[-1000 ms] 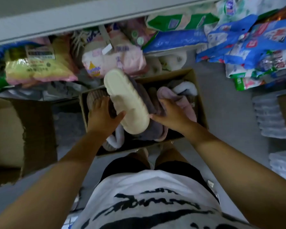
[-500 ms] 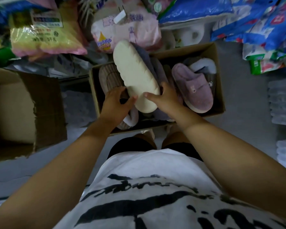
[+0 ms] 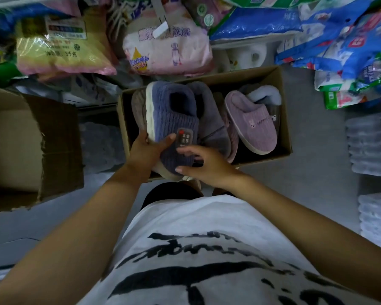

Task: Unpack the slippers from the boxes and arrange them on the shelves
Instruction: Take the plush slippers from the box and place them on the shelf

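blue slipper (image 3: 174, 119) now flipped upright, left hand (image 3: 146, 151) gripping, right hand (image 3: 204, 166) loose

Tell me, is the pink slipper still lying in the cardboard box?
Yes, the pink slipper lies in the cardboard box, right of the blue slipper gripped by the left hand.

Both bare forearms are reaching forward and converging; the left hand (image 3: 146, 150) is gripping with its thumb lying across the top; the right hand (image 3: 204, 164) is hovering beside it, fingers spread and loosely curled, thumb pointing left.
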`<state>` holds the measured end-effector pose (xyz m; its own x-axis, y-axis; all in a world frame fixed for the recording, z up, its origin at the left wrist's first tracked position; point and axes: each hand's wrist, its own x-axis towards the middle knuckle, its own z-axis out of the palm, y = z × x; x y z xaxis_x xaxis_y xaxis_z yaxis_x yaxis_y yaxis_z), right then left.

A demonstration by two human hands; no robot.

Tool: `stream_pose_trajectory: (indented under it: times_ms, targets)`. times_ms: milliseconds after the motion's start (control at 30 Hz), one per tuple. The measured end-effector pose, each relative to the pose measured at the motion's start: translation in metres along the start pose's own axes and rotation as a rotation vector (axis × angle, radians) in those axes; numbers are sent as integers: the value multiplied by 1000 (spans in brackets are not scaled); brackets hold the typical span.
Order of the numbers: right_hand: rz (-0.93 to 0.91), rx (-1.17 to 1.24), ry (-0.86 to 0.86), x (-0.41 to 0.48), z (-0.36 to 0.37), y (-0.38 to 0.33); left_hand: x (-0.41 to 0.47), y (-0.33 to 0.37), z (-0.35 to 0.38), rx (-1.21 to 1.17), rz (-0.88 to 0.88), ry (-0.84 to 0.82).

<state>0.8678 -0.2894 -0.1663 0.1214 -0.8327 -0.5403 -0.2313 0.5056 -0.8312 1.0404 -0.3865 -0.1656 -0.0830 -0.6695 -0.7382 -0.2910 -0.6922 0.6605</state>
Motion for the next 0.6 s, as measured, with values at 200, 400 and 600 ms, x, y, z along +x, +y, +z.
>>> stream_pose_trajectory:
  times_ms: [200,400,600]
  targets:
    - [173,-10,510,15,-14,26,-2,-7,-10,-146,74,159]
    - [479,101,605,36,-32,70,2,-22,-28,-286,0,132]
    - [455,238,528,37,-18,85,8,-26,-32,-334,-40,87]
